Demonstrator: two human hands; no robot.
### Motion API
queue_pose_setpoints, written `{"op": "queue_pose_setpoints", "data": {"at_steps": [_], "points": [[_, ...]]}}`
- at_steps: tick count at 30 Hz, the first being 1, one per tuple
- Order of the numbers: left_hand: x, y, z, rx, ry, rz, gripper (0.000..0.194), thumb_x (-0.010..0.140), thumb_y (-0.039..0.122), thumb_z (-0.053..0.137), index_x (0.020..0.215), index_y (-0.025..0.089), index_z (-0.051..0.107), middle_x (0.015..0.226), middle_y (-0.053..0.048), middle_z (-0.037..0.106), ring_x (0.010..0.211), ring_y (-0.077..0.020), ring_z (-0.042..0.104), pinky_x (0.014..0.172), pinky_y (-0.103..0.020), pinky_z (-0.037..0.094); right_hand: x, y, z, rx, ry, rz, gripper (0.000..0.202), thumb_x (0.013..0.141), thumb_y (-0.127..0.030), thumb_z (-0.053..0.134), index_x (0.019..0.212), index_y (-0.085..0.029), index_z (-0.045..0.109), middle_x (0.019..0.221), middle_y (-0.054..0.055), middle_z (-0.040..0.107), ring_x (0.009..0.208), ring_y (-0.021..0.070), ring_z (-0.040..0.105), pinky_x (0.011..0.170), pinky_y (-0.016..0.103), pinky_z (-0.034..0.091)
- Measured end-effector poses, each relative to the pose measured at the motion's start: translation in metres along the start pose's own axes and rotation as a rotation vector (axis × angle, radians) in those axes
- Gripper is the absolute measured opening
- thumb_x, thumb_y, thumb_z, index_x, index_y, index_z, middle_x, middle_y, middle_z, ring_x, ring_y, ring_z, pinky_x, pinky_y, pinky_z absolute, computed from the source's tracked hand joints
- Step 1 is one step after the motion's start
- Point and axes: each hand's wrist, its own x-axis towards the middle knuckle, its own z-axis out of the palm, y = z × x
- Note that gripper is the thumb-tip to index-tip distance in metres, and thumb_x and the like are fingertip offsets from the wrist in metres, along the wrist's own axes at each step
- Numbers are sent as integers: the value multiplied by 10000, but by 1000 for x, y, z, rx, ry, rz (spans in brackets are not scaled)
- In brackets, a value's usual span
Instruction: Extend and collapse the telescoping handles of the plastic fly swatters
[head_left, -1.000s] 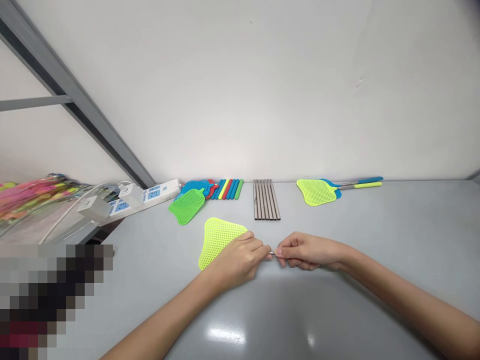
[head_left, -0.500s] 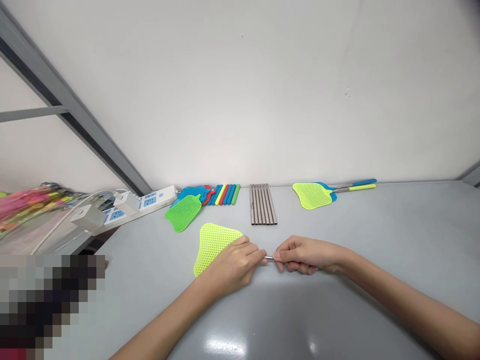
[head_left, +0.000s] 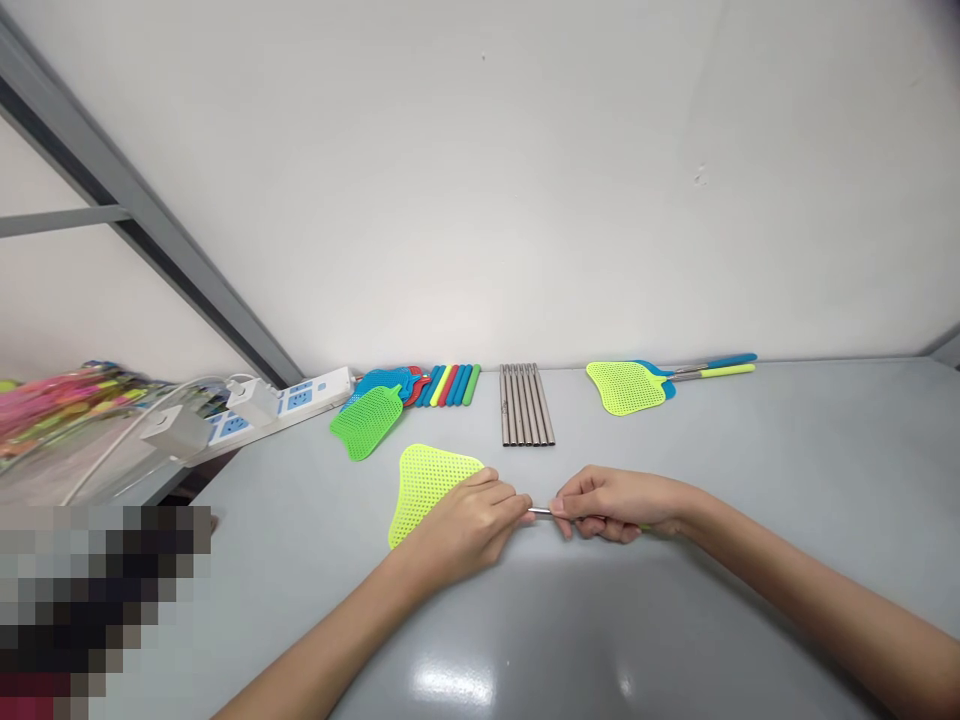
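Observation:
A yellow-green perforated swatter head (head_left: 427,490) lies on the grey table, partly under my left hand (head_left: 480,520). The fingers of that hand are closed round its neck end, from which a thin metal rod (head_left: 540,511) sticks out to the right. My right hand (head_left: 600,505) pinches this rod from the other side, a short gap from my left fingertips. A bit of yellow-green shows beneath the right wrist; most of what lies inside that hand is hidden.
Behind are loose blue, red and green swatter heads (head_left: 367,422), coloured handles (head_left: 454,386), several metal tubes (head_left: 526,405) and two whole swatters (head_left: 626,388). A power strip (head_left: 300,405) with white chargers lies left. The wall (head_left: 525,200) rises behind.
My right hand has shifted very slightly right, and a little more rod shows between the hands. A yellow-green bit now shows under the right wrist. The whole view has moved slightly.

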Motion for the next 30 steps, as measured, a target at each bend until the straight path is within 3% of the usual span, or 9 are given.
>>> {"op": "queue_pose_setpoints", "data": {"at_steps": [6, 24, 30], "points": [[1, 0, -1, -22, -19, -25, 286, 882, 257, 309, 756, 149, 542, 608, -6, 484, 570, -120, 362, 636, -266, 337, -3, -3, -2, -21, 6, 13, 351, 763, -469, 474, 704, -132, 551, 545, -53, 342, 385, 17, 210, 339, 177, 137], [1, 1, -6, -103, -55, -81, 287, 875, 315, 323, 769, 156, 538, 628, -2, 511, 586, -119, 391, 671, -273, 338, -4, -2, -5, -35, 5, 18, 353, 764, -467, 470, 700, -129, 548, 545, -51, 346, 380, 17, 212, 333, 178, 140], [1, 6, -7, -140, -48, -177, 335, 838, 398, 374, 626, 162, 482, 549, 19, 474, 551, -106, 391, 669, -274, 338, -1, 0, -3, -54, -16, -23, 373, 784, -474, 436, 746, -126, 563, 543, -57, 335, 373, 17, 214, 326, 175, 156]]}}
